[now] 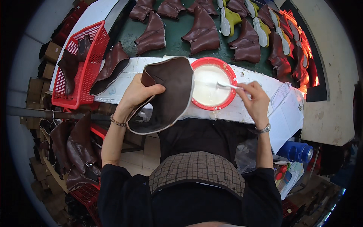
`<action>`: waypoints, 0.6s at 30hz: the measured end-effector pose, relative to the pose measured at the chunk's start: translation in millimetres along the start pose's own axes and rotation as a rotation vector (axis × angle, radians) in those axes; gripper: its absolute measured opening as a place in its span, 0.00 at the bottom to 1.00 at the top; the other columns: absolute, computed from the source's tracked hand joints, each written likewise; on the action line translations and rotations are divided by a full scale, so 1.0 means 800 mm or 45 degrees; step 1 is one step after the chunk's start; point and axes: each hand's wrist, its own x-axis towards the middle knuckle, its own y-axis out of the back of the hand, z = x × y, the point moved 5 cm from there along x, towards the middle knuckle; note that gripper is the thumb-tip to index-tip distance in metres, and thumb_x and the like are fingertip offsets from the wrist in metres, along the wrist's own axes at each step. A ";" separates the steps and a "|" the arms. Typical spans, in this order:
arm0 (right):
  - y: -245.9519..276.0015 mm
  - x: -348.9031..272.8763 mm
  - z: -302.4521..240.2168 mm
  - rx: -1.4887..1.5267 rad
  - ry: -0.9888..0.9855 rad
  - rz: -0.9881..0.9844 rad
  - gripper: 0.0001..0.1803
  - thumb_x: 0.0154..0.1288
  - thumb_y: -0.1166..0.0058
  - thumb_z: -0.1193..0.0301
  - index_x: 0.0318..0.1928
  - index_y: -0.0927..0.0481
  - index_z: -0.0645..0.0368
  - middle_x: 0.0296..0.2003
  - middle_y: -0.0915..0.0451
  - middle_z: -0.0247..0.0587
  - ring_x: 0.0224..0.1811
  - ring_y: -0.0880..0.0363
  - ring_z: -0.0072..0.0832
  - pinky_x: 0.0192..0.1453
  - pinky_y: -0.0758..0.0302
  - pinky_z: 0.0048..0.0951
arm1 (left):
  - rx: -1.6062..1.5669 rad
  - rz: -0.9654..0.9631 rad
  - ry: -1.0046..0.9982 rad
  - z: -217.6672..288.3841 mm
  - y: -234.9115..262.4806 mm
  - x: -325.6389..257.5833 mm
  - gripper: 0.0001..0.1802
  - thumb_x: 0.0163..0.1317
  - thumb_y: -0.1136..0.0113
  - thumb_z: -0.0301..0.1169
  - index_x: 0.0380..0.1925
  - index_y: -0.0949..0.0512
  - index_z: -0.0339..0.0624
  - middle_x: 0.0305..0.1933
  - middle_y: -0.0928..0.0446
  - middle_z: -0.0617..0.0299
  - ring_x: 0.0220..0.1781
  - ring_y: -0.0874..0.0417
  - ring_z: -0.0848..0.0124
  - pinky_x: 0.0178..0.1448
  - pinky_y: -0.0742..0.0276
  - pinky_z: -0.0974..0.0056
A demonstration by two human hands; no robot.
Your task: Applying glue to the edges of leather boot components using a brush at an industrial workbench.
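Note:
My left hand (141,92) grips a brown leather boot upper (172,89), its thumb pressed over the edge. The upper is tilted, and its dark bottom side faces me. To its right stands a red bowl (233,72) of thick white liquid (209,89), which looks like glue. My right hand (254,100) pinches a small pale-handled brush (228,85) between thumb and fingers. The brush's head reaches over the white liquid; whether it dips in, I cannot tell. One more brown boot upper (111,68) lies on the white table left of my left hand.
A red plastic basket (81,102) with dark boot uppers stands at the left. Beyond the white table (245,113), a green surface (174,38) carries rows of brown uppers and yellow-green soled pieces (229,22). More boots (81,145) are piled at lower left; a blue bottle (297,152) lies at right.

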 end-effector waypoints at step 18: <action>-0.012 0.010 -0.046 0.451 0.262 0.148 0.09 0.58 0.25 0.68 0.39 0.08 0.51 0.34 0.18 0.26 0.39 0.22 0.21 0.51 0.38 0.29 | -0.474 -0.095 -0.115 0.044 -0.055 -0.009 0.34 0.58 0.35 0.20 0.68 0.30 0.32 0.61 0.20 0.55 0.61 0.19 0.66 0.67 0.24 0.61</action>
